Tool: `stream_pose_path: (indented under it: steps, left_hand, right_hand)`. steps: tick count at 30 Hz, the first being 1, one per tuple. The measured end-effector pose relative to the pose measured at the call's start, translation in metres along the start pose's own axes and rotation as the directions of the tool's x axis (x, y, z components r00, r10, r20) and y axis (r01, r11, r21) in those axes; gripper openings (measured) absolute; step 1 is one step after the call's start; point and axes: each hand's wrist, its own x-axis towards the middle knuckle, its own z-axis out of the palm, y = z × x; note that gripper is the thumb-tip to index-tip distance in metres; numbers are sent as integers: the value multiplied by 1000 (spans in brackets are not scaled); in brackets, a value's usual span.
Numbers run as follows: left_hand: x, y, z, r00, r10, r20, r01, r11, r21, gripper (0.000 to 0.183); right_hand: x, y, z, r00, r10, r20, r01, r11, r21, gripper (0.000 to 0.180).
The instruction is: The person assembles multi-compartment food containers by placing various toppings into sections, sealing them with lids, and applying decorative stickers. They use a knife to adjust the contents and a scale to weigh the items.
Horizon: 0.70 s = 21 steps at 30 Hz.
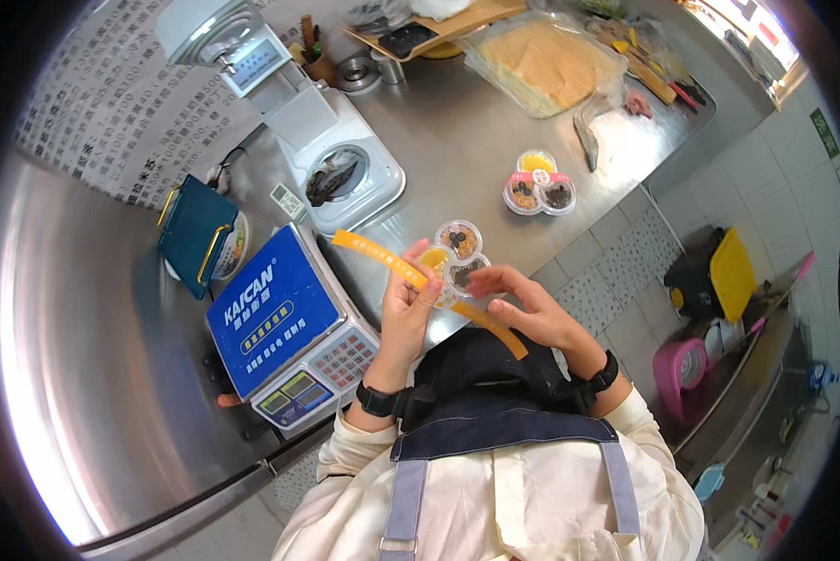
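My left hand pinches a long orange printed paper strip between thumb and fingers. The strip bends past the hand, and its other end hangs down towards my apron. Just beyond it, a clear plastic container of three joined round cups stands near the front edge of the steel table. One cup shows yellow food, one dark bits, one a brownish topping with dark round pieces. My right hand hovers by the dark-filled cup, slightly blurred, fingers apart and holding nothing.
A similar container with a pink band stands further right on the steel table. To the left are a KAICAN scale, a stand mixer and a teal-lidded tub. Bagged flat cake lies at the back.
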Motion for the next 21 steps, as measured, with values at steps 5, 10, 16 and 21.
stream_pose_path:
  steps: [5, 10, 16, 21]
  left_hand:
    - [8, -22, -32, 994, -94, -62, 95, 995, 10, 18]
    - [1, -26, -52, 985, -102, -136, 102, 995, -6, 18]
    - [-17, -52, -52, 914, -115, -390, 155, 985, 72, 10]
    - [-16, -84, -22, 820, -20, -572, 119, 983, 137, 11]
  right_hand:
    - [10, 13, 10, 923, 374, 88, -379, 924, 50, 25]
    - [41, 10, -2, 920, 389, 43, -369, 899, -237, 14]
    - [128, 20, -31, 863, 426, 272, -292, 859, -421, 18]
    - [193, 30, -39, 635, 541, 552, -3, 716, -698, 26]
